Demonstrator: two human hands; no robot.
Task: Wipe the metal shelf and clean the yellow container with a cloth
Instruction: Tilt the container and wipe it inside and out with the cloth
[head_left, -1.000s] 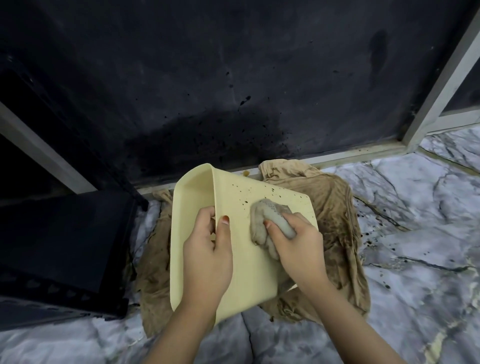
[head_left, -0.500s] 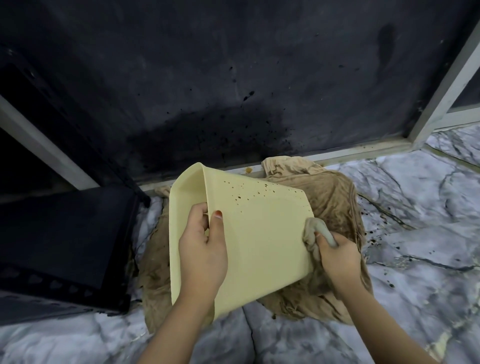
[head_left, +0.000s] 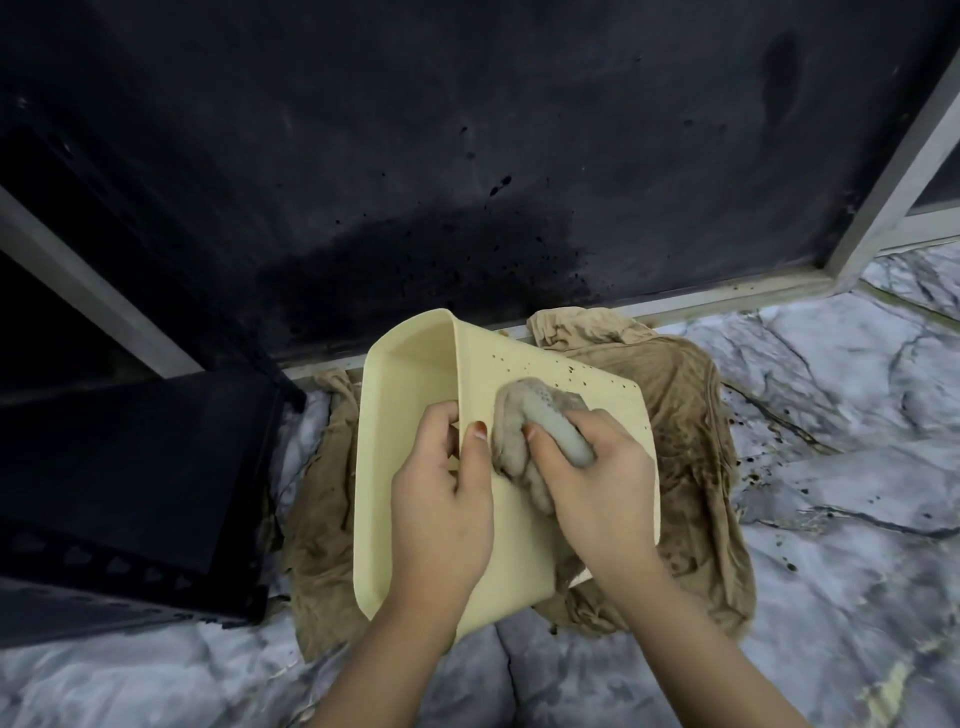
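Note:
A pale yellow container (head_left: 405, 395) is tipped on its side over the floor, its outer face toward me and flecked with dark spots near the top. My left hand (head_left: 441, 499) grips its upper rim, thumb on the outer face and fingers inside. My right hand (head_left: 597, 488) is shut on a bunched grey cloth (head_left: 524, 421) and presses it against the middle of that outer face. The black metal shelf (head_left: 124, 488) stands at the left, apart from both hands.
A large brown rag (head_left: 691, 447) lies spread on the marble floor (head_left: 841, 509) under the container. A dark, spotted wall panel (head_left: 467, 156) with a pale metal frame (head_left: 883, 171) rises behind. Dark splashes mark the floor to the right.
My right hand has swept the cloth from the container's right edge back up to the middle of its outer face. My left hand keeps hold of the rim, and the container has tilted slightly.

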